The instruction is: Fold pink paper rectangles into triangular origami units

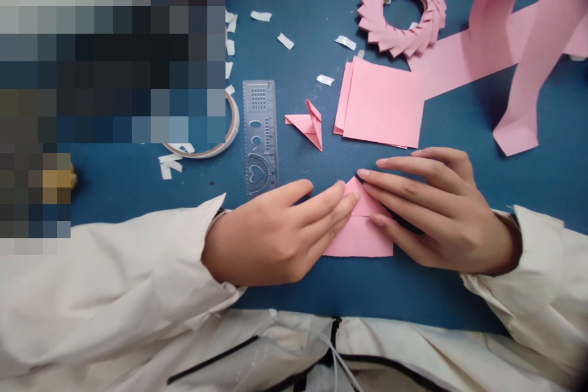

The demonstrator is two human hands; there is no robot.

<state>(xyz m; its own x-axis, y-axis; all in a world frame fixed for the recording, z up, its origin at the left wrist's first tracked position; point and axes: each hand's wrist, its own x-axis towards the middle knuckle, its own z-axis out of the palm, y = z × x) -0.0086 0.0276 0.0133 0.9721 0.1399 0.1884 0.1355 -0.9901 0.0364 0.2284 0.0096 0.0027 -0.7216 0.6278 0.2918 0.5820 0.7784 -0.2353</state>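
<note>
A pink sheet of paper [361,239] lies on the blue table in front of me, its top corners folded down into a point like a roof. My left hand [280,233] rests over its left side, fingers stretched out with their tips on the left fold. From the other side, my right hand [427,208] reaches over the right fold with fingers spread, fingertips at the peak and right edge. Part of the paper is hidden under the left fingers. Just beyond the hands are a small folded pink paper piece [310,125] and a stack of pink paper squares [383,104].
A clear plastic ruler [260,135] lies beyond my left hand, near a roll of tape [234,119]. Farther back sit a pink folded paper ring [372,15] and a long curling pink paper strip [528,86]. White scraps [285,41] are scattered about. The upper left is pixelated.
</note>
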